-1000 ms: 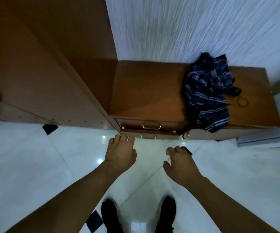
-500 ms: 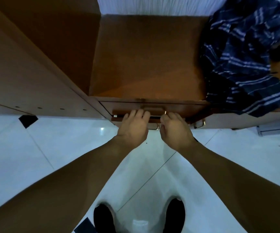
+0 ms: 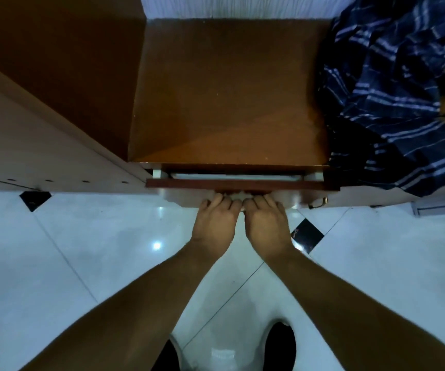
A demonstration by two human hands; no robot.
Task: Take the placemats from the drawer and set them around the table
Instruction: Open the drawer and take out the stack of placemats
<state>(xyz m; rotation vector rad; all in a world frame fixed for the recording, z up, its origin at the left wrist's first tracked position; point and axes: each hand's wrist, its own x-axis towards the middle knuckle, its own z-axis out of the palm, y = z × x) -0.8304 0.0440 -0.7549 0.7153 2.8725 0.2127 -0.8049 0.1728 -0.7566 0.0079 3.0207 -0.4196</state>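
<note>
The top drawer point(image 3: 240, 184) of a low brown cabinet point(image 3: 226, 92) stands pulled out a little, showing a narrow gap with a pale strip inside. What lies in the drawer is hidden. My left hand point(image 3: 214, 223) and my right hand point(image 3: 265, 223) sit side by side on the drawer front, fingers curled over the drawer handle point(image 3: 238, 196), which they mostly cover. No placemats are visible.
A dark blue striped cloth point(image 3: 392, 95) lies heaped on the cabinet top at the right and hangs over its front. A tall wooden wardrobe side point(image 3: 36, 108) rises at the left. A second brass handle point(image 3: 319, 202) shows lower right. White tiled floor point(image 3: 82, 250) below, my feet near the bottom edge.
Both hands reached forward from above the floor to the drawer handle and closed on it. The drawer has slid out a little, opening a gap at its top.
</note>
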